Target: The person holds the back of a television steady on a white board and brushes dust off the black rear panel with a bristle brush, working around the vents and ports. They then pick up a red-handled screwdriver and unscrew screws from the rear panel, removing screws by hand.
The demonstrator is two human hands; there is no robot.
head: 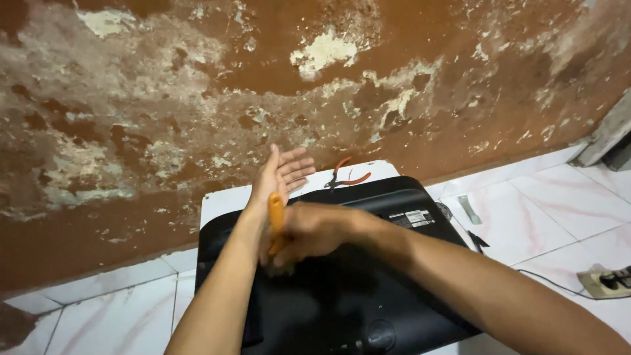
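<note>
Clutching an orange-handled tool, right hand (closed grip); left hand flat open.

One head-worn view only, looking down and forward, close over the black monitor back on the white board, facing the peeling brown wall beyond the tiled floor.

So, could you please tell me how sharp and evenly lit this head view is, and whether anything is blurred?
Head view: the wall is sharp and evenly lit; the right hand around the orange handle is slightly motion-blurred; the left hand is clearer; the black monitor back shows little glare; frame edges bend slightly.
</note>
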